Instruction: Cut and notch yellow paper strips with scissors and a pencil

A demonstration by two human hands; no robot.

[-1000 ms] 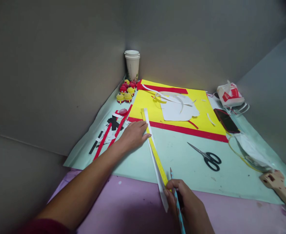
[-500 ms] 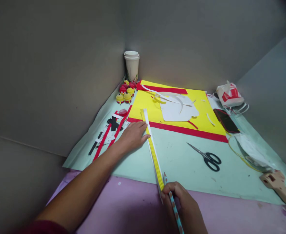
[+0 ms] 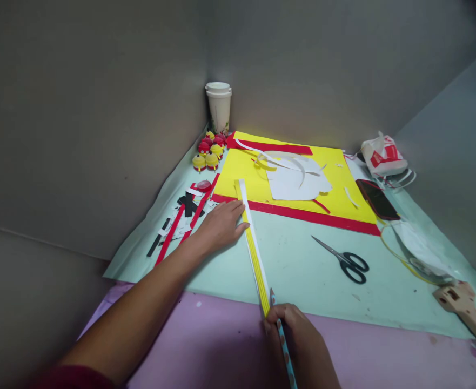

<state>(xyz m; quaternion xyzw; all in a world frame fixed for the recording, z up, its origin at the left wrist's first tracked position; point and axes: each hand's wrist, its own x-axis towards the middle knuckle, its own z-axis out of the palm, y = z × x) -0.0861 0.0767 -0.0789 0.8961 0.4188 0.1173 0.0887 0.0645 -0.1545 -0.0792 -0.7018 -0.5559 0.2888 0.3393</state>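
My left hand [image 3: 223, 224] lies palm down, its fingertips pressing the upper part of a long yellow and white strip bundle [image 3: 255, 254], with its thumb apart from the fingers. The strips slant down toward me, from the yellow sheet to the mat's near edge. At their near end my right hand [image 3: 292, 329] is closed, pinching the strips. A light blue spotted pencil [image 3: 285, 351] is also held in that hand, point upward. Scissors [image 3: 345, 261] with black handles lie to the right of the strips.
Yellow sheets [image 3: 241, 167] with red borders carry white paper [image 3: 294, 183]. At left are red strips [image 3: 170, 237], black scraps [image 3: 188, 205] and small red-yellow balls [image 3: 212, 160]. A cup [image 3: 219, 108] stands behind; a phone [image 3: 377, 200], mask [image 3: 420, 248] and glue gun [image 3: 460, 305] lie right.
My right hand has shifted slightly left with the pencil and the near end of the strips. The left hand has stayed in place on the strips.
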